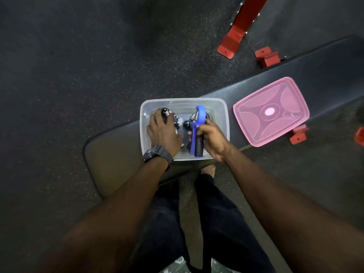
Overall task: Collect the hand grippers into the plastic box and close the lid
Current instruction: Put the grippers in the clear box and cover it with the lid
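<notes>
A clear plastic box [220, 107] stands on a dark padded bench [118, 154]. Inside it, my left hand [163, 133] rests over a black hand gripper [167, 115] with a steel spring, fingers curled on it. My right hand [212, 138] holds a blue hand gripper [198, 133] by its handles, low inside the box's right half. Its spring end points away from me. The pink translucent lid [270, 111] lies flat on the bench just right of the box.
Red metal frame parts [236, 30] and red feet [266, 57] stand on the dark speckled floor beyond the bench, with more red feet [298, 134] at the right. My legs and a bare foot [207, 170] are below the bench's near edge.
</notes>
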